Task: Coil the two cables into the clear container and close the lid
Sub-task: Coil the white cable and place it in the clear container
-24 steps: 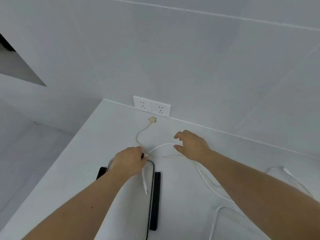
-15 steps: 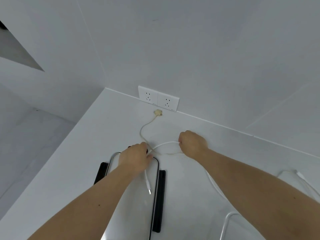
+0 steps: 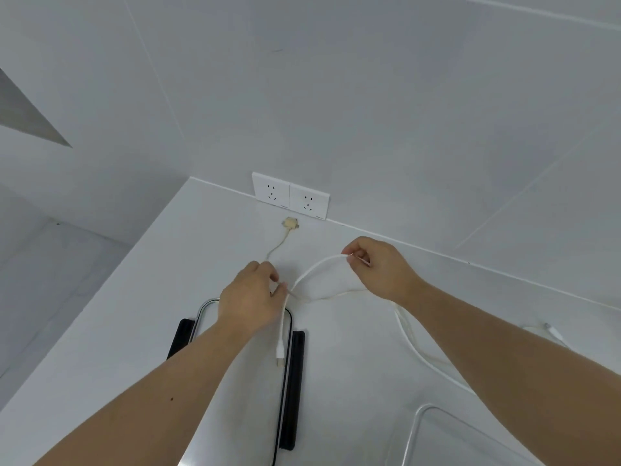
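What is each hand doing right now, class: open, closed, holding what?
Left hand: closed, pinching the white cable near its plug end.
Right hand: closed, pinching the same white cable further along its loop.

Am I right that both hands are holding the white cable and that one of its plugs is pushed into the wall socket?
Not quite. The head view shows the left hand and right hand holding the white cable, but its plug dangles below the left hand; the wall socket has nothing plugged in.
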